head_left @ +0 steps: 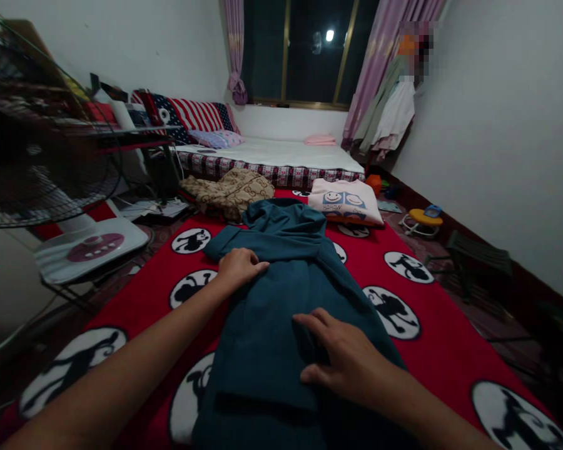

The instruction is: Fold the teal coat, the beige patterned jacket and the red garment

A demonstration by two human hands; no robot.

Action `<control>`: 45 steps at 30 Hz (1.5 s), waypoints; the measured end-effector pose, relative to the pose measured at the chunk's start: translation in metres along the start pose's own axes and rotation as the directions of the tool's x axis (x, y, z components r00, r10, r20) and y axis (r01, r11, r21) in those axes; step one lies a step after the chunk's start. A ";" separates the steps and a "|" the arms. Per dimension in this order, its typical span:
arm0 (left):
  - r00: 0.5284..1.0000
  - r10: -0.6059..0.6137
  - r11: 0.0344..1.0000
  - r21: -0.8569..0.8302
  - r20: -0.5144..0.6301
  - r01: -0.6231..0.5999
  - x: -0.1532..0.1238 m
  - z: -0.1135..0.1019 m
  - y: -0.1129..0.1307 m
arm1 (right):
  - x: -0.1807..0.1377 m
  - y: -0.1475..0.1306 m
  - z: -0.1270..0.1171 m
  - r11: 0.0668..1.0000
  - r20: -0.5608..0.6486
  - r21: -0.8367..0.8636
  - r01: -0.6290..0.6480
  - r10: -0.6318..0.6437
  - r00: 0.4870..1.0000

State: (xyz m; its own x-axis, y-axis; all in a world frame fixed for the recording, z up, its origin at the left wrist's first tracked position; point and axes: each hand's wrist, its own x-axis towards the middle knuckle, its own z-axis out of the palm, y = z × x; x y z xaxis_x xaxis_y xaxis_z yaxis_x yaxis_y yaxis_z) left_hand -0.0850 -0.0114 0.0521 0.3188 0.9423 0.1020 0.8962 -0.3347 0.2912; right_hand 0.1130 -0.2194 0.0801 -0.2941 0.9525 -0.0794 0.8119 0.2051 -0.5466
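A teal hooded garment point(281, 300) lies stretched out over the red blanket, with its hood point(286, 215) toward the far side. One sleeve point(272, 244) is laid across the chest below the hood. My left hand point(239, 269) rests on the left edge of the garment, just under that sleeve; its thumb is stretched out and its fingers lie on the cloth. Over the lower right part of the garment is my right hand point(340, 356), fingers spread from the thumb and nothing between them. Whether its fingertips touch the cloth I cannot tell.
A folded pink sweatshirt point(344, 200) and a brown patterned garment point(234, 190) lie at the blanket's far end. The red blanket point(431, 325) bears monkey prints. A fan point(42, 137) stands close on the left, a yellow stool point(425, 217) on the right, a bed point(272, 153) behind.
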 end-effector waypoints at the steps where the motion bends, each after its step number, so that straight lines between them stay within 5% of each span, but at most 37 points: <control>1: 1.000 0.000 0.998 -0.062 -0.006 -0.001 0.001 0.004 0.000 | 0.003 -0.004 0.002 0.999 0.023 -0.046 -0.011 0.012 1.000; 7: 0.975 0.082 0.928 -0.341 -0.205 -0.150 0.001 0.026 -0.004 | 0.020 -0.005 0.011 0.999 -0.011 -0.008 -0.050 0.050 0.999; 12: 0.912 0.127 0.876 -0.386 -0.390 -0.288 -0.008 0.012 -0.015 | 0.018 -0.012 0.004 0.975 -0.116 0.223 0.014 0.012 0.993; 16: 0.960 0.238 0.956 -0.138 -0.144 -0.258 -0.016 -0.003 -0.023 | 0.010 -0.015 0.004 0.982 0.007 0.191 0.003 -0.004 1.000; 18: 0.959 0.259 0.965 -0.001 -0.112 -0.261 -0.016 -0.008 -0.025 | 0.007 -0.010 0.001 0.987 0.031 0.157 -0.018 0.014 0.999; 23: 0.885 0.363 0.932 0.139 -0.291 -0.336 0.003 -0.011 -0.026 | -0.016 0.028 -0.013 0.987 -0.271 -0.026 -0.161 0.148 0.951; 26: 0.864 0.444 0.895 0.163 -0.238 -0.415 0.022 -0.003 -0.024 | -0.047 0.059 -0.010 0.928 -0.396 -0.132 -0.350 0.274 0.876; 31: 0.867 0.483 0.870 0.181 -0.121 -0.459 0.045 0.007 -0.016 | -0.101 0.088 0.007 0.857 -0.418 -0.115 -0.503 0.418 0.807; 37: 0.870 0.467 0.871 0.253 -0.156 -0.422 0.059 -0.018 -0.006 | -0.112 0.083 -0.001 0.843 -0.238 0.150 -0.516 0.538 0.809; 42: 0.853 0.378 0.917 0.272 -0.361 -0.291 0.089 -0.070 -0.012 | -0.080 0.016 -0.023 0.775 -0.128 0.533 -0.341 0.472 0.872; 45: 0.866 0.332 0.924 0.316 -0.375 -0.217 0.104 -0.091 -0.027 | -0.047 -0.024 -0.029 0.720 0.134 0.618 -0.315 0.298 0.945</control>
State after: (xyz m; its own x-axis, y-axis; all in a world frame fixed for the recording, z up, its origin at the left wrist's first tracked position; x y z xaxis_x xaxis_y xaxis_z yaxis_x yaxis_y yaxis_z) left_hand -0.1042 0.0963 0.1414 0.4576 0.7052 0.5416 0.8561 -0.5139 -0.0542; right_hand 0.1222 -0.2627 0.1214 -0.1031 0.9312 -0.3496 0.3652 -0.2915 -0.8841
